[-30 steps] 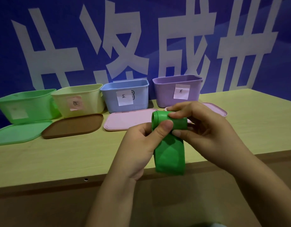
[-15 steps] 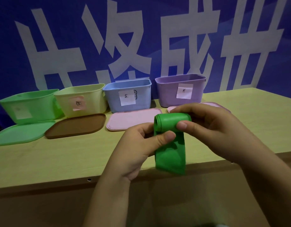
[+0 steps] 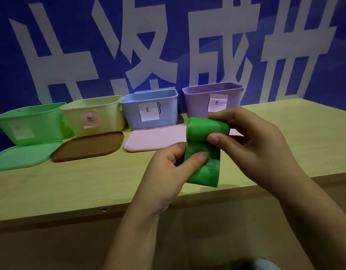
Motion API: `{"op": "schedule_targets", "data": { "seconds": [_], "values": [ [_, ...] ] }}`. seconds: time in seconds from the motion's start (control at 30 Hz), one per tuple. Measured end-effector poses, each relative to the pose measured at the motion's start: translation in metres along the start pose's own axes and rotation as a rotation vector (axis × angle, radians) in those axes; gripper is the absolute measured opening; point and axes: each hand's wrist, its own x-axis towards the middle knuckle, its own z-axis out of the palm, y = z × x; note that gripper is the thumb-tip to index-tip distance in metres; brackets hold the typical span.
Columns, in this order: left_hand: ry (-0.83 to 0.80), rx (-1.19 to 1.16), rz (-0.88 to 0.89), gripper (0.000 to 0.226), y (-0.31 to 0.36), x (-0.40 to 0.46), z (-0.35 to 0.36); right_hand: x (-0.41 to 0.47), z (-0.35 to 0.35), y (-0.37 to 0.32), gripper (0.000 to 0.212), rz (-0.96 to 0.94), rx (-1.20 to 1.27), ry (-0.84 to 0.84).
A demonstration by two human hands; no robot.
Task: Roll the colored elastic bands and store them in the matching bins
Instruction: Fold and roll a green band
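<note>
Both hands grip the green band: right hand (image 3: 252,145) round its rolled top, left hand (image 3: 174,168) pinching the hanging tail (image 3: 205,170). The blue bin (image 3: 150,110) reads "蓝", the purple bin (image 3: 213,100) "紫", on the wooden table (image 3: 70,184).

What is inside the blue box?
Only a strip of the far inner wall of the blue box shows above its rim. No band shows there. Its front wall, with a paper label, covers the bottom, so anything lying low stays hidden.
</note>
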Motion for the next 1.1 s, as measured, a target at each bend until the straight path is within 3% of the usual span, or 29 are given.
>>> {"op": "schedule_targets", "data": {
  "seconds": [0.33,0.53,0.73,0.9,1.1],
  "values": [
    [0.036,-0.028,0.046,0.014,-0.002,-0.002,0.0,-0.004,0.005,0.006,0.029,-0.126,-0.099,0.01],
    [0.17,-0.149,-0.036,0.035,-0.003,-0.001,0.009,-0.006,0.011,0.012,0.029,-0.174,-0.189,-0.05],
    [0.098,-0.209,-0.014,0.025,0.001,-0.002,0.002,-0.003,-0.004,0.004,0.036,0.18,0.313,-0.268],
    [0.026,-0.196,-0.088,0.019,-0.002,-0.001,-0.003,-0.006,0.0,-0.004,0.039,0.205,0.291,-0.193],
    [-0.003,-0.227,-0.134,0.029,-0.007,0.002,-0.007,-0.005,-0.001,-0.006,0.035,0.17,0.253,-0.137]
  ]
}}
